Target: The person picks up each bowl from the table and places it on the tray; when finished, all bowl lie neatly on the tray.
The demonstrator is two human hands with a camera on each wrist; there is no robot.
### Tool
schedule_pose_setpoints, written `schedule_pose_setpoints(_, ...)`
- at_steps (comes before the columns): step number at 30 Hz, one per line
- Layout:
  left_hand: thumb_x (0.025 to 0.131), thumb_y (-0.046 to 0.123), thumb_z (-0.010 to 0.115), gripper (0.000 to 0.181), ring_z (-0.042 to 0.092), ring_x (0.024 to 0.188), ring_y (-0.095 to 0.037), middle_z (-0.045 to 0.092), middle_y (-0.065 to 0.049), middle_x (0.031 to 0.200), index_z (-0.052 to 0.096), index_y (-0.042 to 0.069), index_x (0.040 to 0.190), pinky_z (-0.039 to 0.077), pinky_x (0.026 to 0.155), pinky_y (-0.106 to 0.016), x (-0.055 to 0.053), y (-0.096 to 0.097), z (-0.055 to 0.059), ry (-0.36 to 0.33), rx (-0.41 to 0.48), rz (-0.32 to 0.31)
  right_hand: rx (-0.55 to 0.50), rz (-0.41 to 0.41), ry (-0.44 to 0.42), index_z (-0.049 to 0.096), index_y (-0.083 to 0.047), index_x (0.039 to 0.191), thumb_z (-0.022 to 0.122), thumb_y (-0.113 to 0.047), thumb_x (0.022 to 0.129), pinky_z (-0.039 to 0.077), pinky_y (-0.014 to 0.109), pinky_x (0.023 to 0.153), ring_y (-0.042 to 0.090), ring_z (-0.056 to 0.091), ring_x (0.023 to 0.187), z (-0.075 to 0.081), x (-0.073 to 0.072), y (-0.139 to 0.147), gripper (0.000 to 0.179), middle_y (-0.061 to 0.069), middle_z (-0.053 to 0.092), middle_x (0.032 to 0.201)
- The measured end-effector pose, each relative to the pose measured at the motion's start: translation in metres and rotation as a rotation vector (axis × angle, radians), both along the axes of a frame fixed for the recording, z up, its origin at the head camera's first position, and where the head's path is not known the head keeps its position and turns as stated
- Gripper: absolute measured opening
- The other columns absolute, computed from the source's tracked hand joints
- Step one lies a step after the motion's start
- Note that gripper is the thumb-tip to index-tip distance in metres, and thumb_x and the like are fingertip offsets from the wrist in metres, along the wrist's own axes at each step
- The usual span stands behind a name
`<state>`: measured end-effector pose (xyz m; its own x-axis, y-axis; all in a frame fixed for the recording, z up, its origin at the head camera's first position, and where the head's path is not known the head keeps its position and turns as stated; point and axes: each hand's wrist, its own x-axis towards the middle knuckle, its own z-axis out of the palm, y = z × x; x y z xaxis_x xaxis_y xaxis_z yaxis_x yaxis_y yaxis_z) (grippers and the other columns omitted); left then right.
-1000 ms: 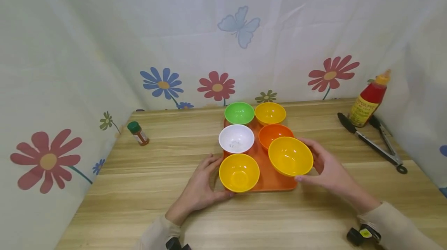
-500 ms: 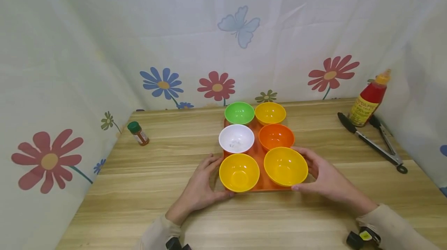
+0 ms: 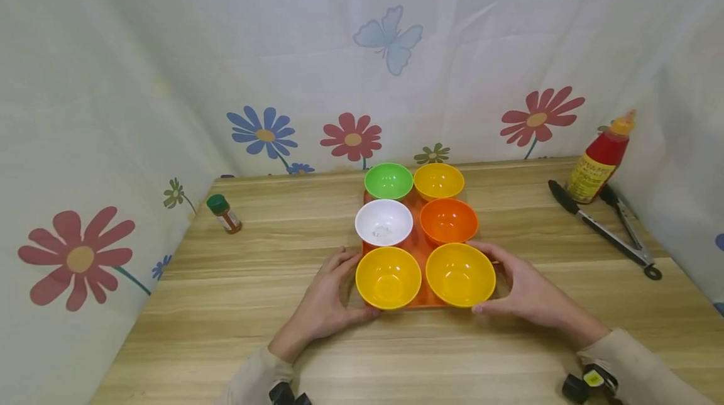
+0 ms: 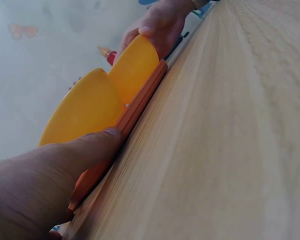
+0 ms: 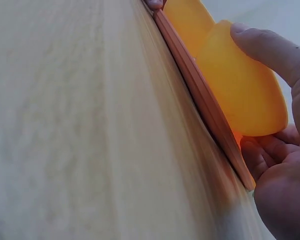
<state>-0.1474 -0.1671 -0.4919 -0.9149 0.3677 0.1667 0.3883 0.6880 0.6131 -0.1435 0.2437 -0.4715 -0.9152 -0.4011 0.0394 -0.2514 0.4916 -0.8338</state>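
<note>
My right hand (image 3: 528,285) grips a yellow bowl (image 3: 460,275) at the front right of an orange tray (image 3: 417,243). In the right wrist view the thumb lies at the rim of this yellow bowl (image 5: 240,85), with the other fingers curled beneath its side. My left hand (image 3: 327,300) holds the tray's front left corner, beside a second yellow bowl (image 3: 388,278). The left wrist view has its thumb (image 4: 92,147) against the tray edge (image 4: 140,102). Behind stand a white bowl (image 3: 384,224), an orange bowl (image 3: 449,221), a green bowl (image 3: 388,181) and another yellow bowl (image 3: 438,181).
On the wooden table, a small green-capped spice jar (image 3: 224,213) stands at the left. To the right are black-handled tongs (image 3: 611,234) and a red sauce bottle (image 3: 601,160). A flowered curtain (image 3: 271,46) closes off the back and sides.
My right hand has brought the yellow bowl down and toward me, from over the orange bowl's edge onto the tray's front right. The left hand has stayed at the corner.
</note>
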Motion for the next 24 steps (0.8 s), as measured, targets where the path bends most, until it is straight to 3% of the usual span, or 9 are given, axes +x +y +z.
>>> schedule_pose_setpoints(3,0.072,0.056,0.103,0.114,0.029,0.168,-0.038,0.053,-0.008,0.165,0.056,0.007,0.162,0.030,0.133,-0.065,0.000,0.000,0.001,-0.002,-0.004,-0.002,-0.004,0.011,0.001,0.047,-0.027,0.164,0.102,-0.041,0.080,0.036,0.067,0.127,0.027,0.054,0.142,0.000,-0.001,0.001,0.101,-0.003,0.056,0.162)
schedule_pose_setpoints(6,0.072,0.057,0.103,0.114,0.029,0.168,-0.037,0.053,-0.008,0.165,0.056,0.007,0.163,0.030,0.133,-0.065,0.000,0.000,0.002,-0.002,-0.006,-0.003,-0.001,0.020,-0.002,0.046,-0.025,0.165,0.102,-0.041,0.080,0.035,0.074,0.124,0.031,0.055,0.141,0.001,-0.002,0.002,0.102,0.000,0.056,0.163)
schedule_pose_setpoints(24,0.073,0.059,0.101,0.113,0.028,0.169,-0.035,0.049,-0.008,0.169,0.055,0.010,0.164,0.031,0.133,-0.064,0.001,0.002,0.002,-0.024,-0.030,0.016,0.029,0.013,0.009,0.042,-0.023,0.169,0.098,-0.040,0.085,0.044,0.064,0.117,0.026,0.056,0.135,0.005,0.000,0.010,0.102,-0.001,0.054,0.165)
